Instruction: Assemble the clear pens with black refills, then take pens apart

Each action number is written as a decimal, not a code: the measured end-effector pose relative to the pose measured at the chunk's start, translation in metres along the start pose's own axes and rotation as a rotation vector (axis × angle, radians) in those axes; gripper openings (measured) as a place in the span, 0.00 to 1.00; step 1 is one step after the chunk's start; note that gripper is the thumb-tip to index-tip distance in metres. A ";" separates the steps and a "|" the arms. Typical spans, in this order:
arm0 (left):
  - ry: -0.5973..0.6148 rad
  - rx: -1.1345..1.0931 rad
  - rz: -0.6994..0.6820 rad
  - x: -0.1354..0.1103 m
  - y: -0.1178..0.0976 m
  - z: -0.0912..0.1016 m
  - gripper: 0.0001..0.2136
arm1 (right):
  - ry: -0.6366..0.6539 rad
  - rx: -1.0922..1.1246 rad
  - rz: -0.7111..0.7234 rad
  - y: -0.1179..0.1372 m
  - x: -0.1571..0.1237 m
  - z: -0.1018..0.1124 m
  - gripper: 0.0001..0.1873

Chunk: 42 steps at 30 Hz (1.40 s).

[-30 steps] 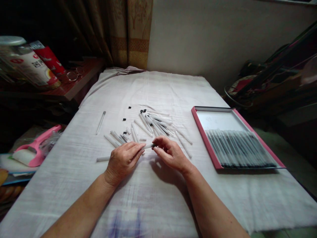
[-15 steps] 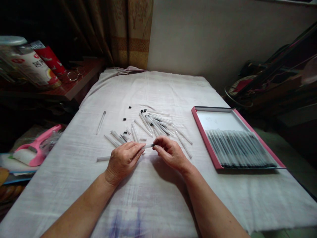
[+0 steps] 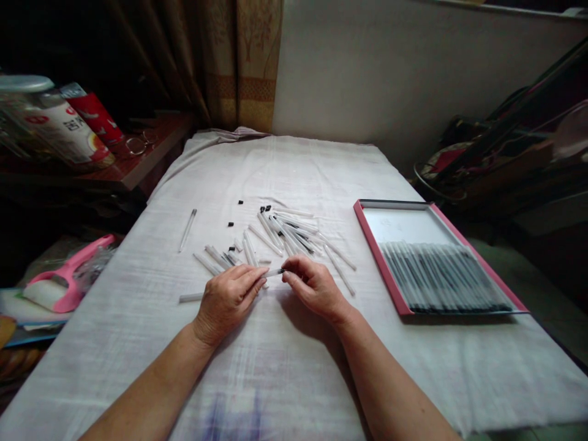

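My left hand point(image 3: 232, 298) is closed around a clear pen point(image 3: 274, 272) that points to the right. My right hand point(image 3: 313, 286) pinches the small black piece point(image 3: 282, 270) at the pen's right end. Whether that piece is fully seated on the barrel is too small to tell. Beyond my hands lies a loose pile of clear and white pen parts point(image 3: 290, 231), some with dark refills inside. Small black end caps point(image 3: 230, 224) are scattered near the pile. A lone pen point(image 3: 187, 231) lies to the left, and a grey-white tube point(image 3: 190, 298) sticks out beside my left hand.
To the right, a pink-edged box point(image 3: 377, 260) holds a row of pens point(image 3: 448, 278). A white cloth point(image 3: 147, 343) covers the table. On a side table at left are a jar point(image 3: 59, 125), a red can point(image 3: 94, 113) and glasses point(image 3: 138, 144); a pink-handled lint roller point(image 3: 68, 275) lies below.
The view has shifted slightly. Both hands keep nearly the same pose, with the pen and its black end piece still between them.
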State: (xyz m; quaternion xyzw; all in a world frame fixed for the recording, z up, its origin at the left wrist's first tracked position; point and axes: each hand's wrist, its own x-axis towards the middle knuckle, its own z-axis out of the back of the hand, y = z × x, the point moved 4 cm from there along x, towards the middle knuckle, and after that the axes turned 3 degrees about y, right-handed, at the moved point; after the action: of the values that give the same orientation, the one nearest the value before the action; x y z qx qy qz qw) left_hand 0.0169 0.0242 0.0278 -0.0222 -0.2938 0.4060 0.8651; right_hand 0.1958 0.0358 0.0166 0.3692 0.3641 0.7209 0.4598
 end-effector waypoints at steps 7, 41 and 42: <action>0.022 -0.009 0.010 0.000 0.000 -0.001 0.11 | 0.010 -0.050 0.019 0.003 -0.001 0.001 0.05; -0.309 -1.163 0.824 -0.002 0.029 -0.004 0.20 | -0.010 -0.388 0.048 0.009 0.006 -0.022 0.07; -0.312 -1.155 0.807 -0.002 0.030 -0.002 0.19 | -0.014 -0.484 0.040 0.010 0.009 -0.021 0.08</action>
State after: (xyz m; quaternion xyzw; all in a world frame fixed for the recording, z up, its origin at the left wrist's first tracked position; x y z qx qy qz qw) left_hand -0.0032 0.0431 0.0166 -0.5243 -0.5507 0.4723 0.4458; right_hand 0.1709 0.0373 0.0173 0.2604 0.1703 0.7937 0.5228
